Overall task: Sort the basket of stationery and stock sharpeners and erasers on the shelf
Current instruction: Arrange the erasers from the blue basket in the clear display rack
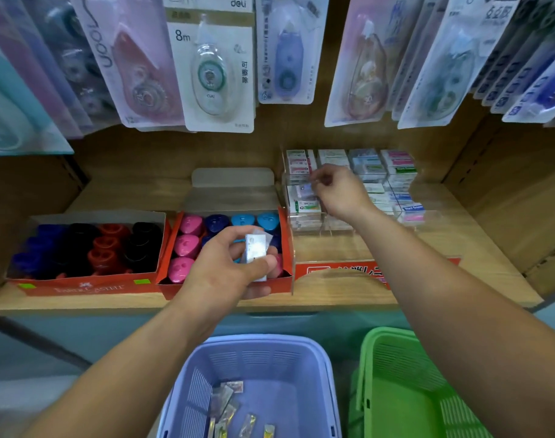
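A lilac plastic basket (328, 368) is sitting nearest the person, holding a few small wrapped stationery items (225, 403), with a green basket (396, 374) standing just beside it on the right. Above them, the left hand (228, 267) is gripping a small stack of wrapped erasers (255, 252) between thumb and fingers, hovering over a red carton (167, 289) of pink and blue sharpeners (187, 245) on the wooden shelf (333, 298). A Faber-Castell carton (80, 287) of blue, black and red sharpeners (108, 248) is sitting to its left. Farther back, well apart, the right hand (339, 191) is reaching into a clear tiered organiser (307, 226) of shelved erasers (399, 165), fingertips drawn together at its leftmost column; whether they are gripping anything cannot be told. Correction tape packs (211, 74) are hanging behind.
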`<state>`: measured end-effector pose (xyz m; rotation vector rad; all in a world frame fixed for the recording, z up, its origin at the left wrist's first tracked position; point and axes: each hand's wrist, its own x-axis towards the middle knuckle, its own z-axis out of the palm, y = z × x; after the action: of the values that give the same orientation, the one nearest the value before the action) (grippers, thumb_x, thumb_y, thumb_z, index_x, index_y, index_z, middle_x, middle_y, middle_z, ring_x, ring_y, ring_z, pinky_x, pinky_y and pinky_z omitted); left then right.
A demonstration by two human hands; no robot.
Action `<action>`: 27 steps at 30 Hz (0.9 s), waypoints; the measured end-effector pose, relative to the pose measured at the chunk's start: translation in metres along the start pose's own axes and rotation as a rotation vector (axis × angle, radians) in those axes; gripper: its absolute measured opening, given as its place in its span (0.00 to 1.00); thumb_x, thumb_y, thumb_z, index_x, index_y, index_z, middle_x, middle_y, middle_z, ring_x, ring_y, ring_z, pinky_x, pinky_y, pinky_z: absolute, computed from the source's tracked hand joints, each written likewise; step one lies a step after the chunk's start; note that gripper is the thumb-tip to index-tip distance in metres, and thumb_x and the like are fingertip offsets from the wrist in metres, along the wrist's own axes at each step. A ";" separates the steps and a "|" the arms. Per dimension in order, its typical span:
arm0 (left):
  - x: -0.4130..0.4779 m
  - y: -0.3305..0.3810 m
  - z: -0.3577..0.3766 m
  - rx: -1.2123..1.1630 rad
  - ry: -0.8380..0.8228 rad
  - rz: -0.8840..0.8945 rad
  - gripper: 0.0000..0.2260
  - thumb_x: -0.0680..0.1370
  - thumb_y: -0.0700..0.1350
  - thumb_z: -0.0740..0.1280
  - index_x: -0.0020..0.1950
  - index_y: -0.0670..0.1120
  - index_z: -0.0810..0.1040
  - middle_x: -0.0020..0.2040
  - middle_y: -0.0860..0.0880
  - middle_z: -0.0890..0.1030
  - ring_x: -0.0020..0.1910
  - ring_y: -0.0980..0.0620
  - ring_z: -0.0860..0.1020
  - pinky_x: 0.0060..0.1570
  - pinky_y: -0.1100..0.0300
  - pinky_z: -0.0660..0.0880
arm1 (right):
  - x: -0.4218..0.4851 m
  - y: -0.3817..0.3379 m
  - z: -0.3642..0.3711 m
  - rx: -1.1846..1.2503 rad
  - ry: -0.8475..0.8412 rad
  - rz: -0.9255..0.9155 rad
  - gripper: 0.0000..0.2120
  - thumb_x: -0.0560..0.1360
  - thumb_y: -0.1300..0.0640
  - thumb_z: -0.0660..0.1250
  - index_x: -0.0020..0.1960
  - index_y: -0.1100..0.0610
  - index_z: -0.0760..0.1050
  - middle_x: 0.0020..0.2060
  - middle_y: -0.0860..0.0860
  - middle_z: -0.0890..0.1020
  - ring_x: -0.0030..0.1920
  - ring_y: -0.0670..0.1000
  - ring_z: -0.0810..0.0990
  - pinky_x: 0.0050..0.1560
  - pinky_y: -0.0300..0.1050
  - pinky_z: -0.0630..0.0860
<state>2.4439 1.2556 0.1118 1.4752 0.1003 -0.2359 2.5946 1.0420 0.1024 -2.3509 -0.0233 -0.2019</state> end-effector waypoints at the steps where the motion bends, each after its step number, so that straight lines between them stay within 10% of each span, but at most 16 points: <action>1: 0.000 0.001 -0.001 -0.003 0.008 0.003 0.16 0.76 0.35 0.73 0.60 0.50 0.77 0.49 0.49 0.87 0.46 0.48 0.86 0.39 0.56 0.82 | 0.001 0.003 0.003 -0.059 -0.008 -0.020 0.09 0.81 0.56 0.64 0.58 0.49 0.80 0.55 0.50 0.81 0.50 0.50 0.80 0.50 0.45 0.77; 9: -0.002 0.004 -0.003 -0.032 0.071 0.007 0.18 0.73 0.35 0.75 0.60 0.46 0.77 0.50 0.45 0.86 0.43 0.49 0.86 0.36 0.62 0.80 | -0.036 -0.010 0.003 -0.039 0.144 -0.077 0.10 0.79 0.56 0.67 0.59 0.51 0.81 0.56 0.50 0.78 0.49 0.45 0.76 0.55 0.41 0.74; 16: -0.009 0.005 0.000 0.026 0.040 0.019 0.18 0.71 0.35 0.77 0.58 0.44 0.77 0.45 0.44 0.87 0.37 0.49 0.84 0.35 0.60 0.82 | -0.106 -0.057 -0.012 0.546 -0.431 -0.028 0.04 0.79 0.57 0.70 0.49 0.51 0.83 0.41 0.50 0.85 0.39 0.48 0.81 0.39 0.43 0.77; 27: -0.013 0.010 0.002 -0.108 -0.039 0.036 0.21 0.72 0.28 0.73 0.60 0.47 0.79 0.50 0.45 0.87 0.43 0.50 0.85 0.43 0.60 0.82 | -0.119 -0.046 -0.023 0.642 -0.349 -0.038 0.06 0.80 0.64 0.67 0.55 0.57 0.81 0.42 0.56 0.85 0.40 0.51 0.83 0.45 0.47 0.81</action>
<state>2.4332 1.2555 0.1248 1.3628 0.0541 -0.2259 2.4700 1.0641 0.1322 -1.7183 -0.2634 0.1800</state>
